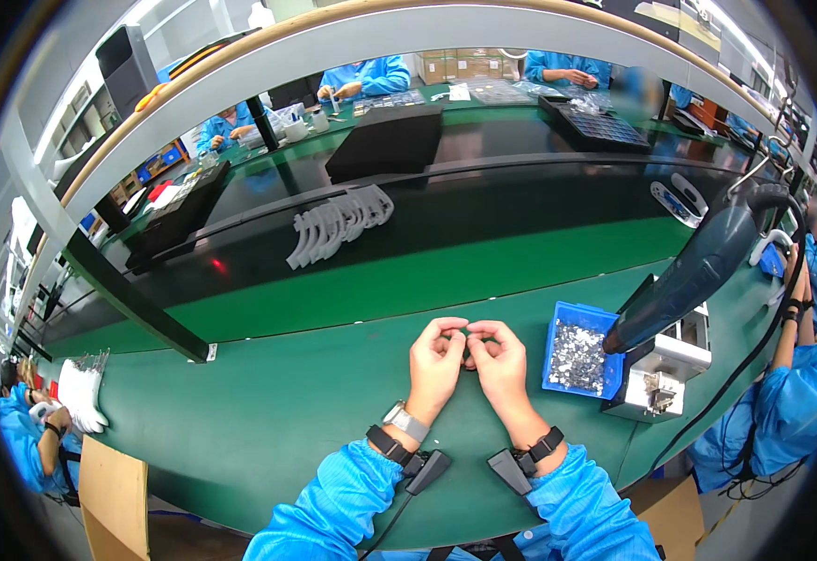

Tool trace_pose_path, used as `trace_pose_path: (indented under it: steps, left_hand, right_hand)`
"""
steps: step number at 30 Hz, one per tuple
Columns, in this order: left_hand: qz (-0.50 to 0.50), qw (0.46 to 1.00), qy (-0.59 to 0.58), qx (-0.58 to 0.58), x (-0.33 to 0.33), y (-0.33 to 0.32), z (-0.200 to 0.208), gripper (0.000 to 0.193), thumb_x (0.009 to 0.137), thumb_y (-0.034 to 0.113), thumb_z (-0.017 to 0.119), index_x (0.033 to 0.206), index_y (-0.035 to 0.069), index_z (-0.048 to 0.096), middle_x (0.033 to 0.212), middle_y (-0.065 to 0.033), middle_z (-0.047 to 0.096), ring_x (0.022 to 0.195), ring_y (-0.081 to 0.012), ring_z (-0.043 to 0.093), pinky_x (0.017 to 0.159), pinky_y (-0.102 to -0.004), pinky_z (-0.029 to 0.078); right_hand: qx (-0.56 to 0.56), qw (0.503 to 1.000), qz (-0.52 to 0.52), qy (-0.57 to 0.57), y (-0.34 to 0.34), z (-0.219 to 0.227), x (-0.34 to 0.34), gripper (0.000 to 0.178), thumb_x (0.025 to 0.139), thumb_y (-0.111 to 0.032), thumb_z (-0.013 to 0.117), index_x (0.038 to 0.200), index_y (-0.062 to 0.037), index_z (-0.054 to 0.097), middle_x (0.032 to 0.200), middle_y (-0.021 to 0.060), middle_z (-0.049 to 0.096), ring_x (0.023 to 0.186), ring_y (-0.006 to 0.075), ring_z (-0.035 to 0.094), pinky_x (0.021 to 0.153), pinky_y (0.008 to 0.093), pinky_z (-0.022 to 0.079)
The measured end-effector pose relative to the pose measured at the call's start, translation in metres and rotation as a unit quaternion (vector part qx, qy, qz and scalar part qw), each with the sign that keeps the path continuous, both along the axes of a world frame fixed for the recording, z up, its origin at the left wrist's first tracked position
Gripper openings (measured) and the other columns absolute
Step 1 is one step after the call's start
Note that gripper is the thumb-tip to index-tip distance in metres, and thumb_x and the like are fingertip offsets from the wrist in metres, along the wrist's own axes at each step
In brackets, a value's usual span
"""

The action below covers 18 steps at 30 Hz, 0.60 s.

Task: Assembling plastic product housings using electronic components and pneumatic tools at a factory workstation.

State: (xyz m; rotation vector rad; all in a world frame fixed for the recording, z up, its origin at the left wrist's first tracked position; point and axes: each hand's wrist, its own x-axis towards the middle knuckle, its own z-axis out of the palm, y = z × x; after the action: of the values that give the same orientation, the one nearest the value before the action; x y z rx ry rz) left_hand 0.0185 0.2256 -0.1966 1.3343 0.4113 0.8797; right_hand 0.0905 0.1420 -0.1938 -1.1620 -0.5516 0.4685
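Above the green tabletop (pixel 268 421), my left hand (pixel 436 363) and my right hand (pixel 498 365) meet fingertip to fingertip. Both have their fingers curled inward and closed. A small dark bit shows between the thumbs, but most of it is hidden and its kind is too small to name. Right of my right hand stands a blue bin (pixel 547 360) of small white, clear and dark pieces. Beside that bin is a metal bench device (pixel 656 379), with a dark power screwdriver (pixel 689 271) hanging at a slant over it.
A dark conveyor belt (pixel 483 201) crosses beyond the table, carrying a row of pale curved plastic parts (pixel 338 222) and a black tray (pixel 387 142). A dark frame post (pixel 137 294) rises at the left. White parts (pixel 81 397) lie at the left edge. Co-workers in blue sit around.
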Motion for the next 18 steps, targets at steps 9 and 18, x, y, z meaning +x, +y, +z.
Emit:
trace_pose_path:
  steps: [9, 18]
  left_hand:
    - [0.016, 0.999, 0.011, 0.029, 0.002, -0.002, 0.000, 0.016, 0.094, 0.001, 0.059, 0.110, 0.001, 0.060, 0.086, 0.0004, 0.058, 0.062, -0.0029, 0.054, 0.052, -0.0179, 0.044]
    - [-0.016, 0.998, 0.015, 0.050, 0.004, -0.004, 0.000, 0.013, 0.096, 0.004, 0.058, 0.108, 0.002, 0.060, 0.087, 0.0002, 0.062, 0.067, -0.0044, 0.057, 0.056, -0.0186, 0.048]
  right_hand:
    - [-0.012, 1.000, -0.010, -0.011, -0.002, -0.001, 0.002, 0.015, 0.091, 0.001, 0.062, 0.106, 0.0009, 0.063, 0.091, 0.0036, 0.064, 0.067, 0.0053, 0.060, 0.058, 0.0213, 0.052]
    - [0.004, 0.998, -0.018, -0.054, -0.003, -0.012, 0.006, 0.018, 0.092, 0.000, 0.059, 0.110, -0.0020, 0.062, 0.086, 0.0000, 0.060, 0.069, 0.0036, 0.058, 0.061, 0.0203, 0.052]
